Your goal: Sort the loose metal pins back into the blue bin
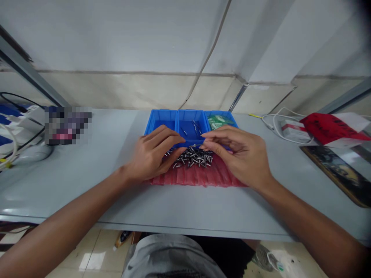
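A pile of small metal pins point(197, 156) lies on a red plastic sheet point(199, 178) at the middle of the table. Behind it stand three blue bins point(177, 123) side by side; the middle one holds a few pins and the right one a green and white packet point(220, 121). My left hand point(155, 152) hovers at the pile's left edge, thumb and fingers apart, with nothing seen between them. At the pile's right, my right hand point(239, 152) has thumb and forefinger pinched together; what they hold is too small to make out.
On the right of the table point(130, 208) lie a phone point(339, 173), a red and white packet point(327, 127), a small box point(294, 130) and a white cable. Chargers, cables and a mouse point(34, 153) are at the left. A wall rises behind.
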`<move>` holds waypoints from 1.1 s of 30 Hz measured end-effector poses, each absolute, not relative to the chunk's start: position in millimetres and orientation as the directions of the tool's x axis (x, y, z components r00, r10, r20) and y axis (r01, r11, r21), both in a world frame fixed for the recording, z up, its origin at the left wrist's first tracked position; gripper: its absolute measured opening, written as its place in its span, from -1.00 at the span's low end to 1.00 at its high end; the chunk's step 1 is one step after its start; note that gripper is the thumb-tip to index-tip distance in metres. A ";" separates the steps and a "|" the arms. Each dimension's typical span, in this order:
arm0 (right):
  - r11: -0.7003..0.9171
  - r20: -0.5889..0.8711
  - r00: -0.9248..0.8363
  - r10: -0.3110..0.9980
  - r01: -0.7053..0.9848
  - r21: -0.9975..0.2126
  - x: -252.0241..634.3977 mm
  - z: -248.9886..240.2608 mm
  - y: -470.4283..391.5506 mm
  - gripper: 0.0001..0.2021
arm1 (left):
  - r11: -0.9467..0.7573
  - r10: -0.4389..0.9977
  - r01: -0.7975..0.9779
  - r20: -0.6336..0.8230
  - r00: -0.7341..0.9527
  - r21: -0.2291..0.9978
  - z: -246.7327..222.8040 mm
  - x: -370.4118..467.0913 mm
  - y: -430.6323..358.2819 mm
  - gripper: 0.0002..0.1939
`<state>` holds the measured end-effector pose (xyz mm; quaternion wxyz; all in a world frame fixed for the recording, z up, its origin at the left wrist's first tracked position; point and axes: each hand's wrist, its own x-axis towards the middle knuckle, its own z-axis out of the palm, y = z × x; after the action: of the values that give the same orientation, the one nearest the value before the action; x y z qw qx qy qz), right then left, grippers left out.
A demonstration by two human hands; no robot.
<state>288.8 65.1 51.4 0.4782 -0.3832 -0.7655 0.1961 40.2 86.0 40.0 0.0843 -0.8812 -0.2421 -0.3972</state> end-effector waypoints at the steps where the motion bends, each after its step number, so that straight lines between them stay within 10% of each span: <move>1: 0.564 0.528 -0.199 0.826 0.306 -0.767 287.4 52.4 63.5 -0.83 | -0.872 0.349 0.488 0.738 0.577 0.032 39.4 40.5 85.9 -0.85; 6: 0.348 0.334 -0.206 0.920 0.036 -0.937 283.1 51.4 60.1 -0.80 | -0.893 0.310 0.450 0.752 0.581 0.020 37.5 42.4 85.2 -0.94; 15: 0.282 0.265 -0.269 0.926 0.028 -0.959 281.6 49.1 60.0 -0.80 | -0.879 0.381 0.455 0.780 0.496 0.140 33.9 45.2 81.4 -0.81; 24: 0.442 0.421 -0.175 0.890 0.102 -0.891 294.2 53.1 72.5 -0.70 | -0.750 0.528 0.614 0.782 0.332 0.246 37.1 33.2 95.6 -0.73; 30: 0.839 0.428 -0.750 0.504 0.542 -0.039 293.0 34.0 70.1 -0.73 | -0.792 0.529 0.606 0.582 0.617 0.077 20.4 35.6 105.4 -0.68; 33: 0.820 0.347 -0.804 0.484 0.554 0.140 289.0 26.4 68.6 -0.68 | -0.816 0.492 0.575 0.595 0.636 0.060 12.6 35.7 110.9 -0.74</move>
<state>289.0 68.6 26.4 0.1494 -0.2754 -0.9423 -0.1180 35.7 110.9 12.6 0.0675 -0.9018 -0.2957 -0.3078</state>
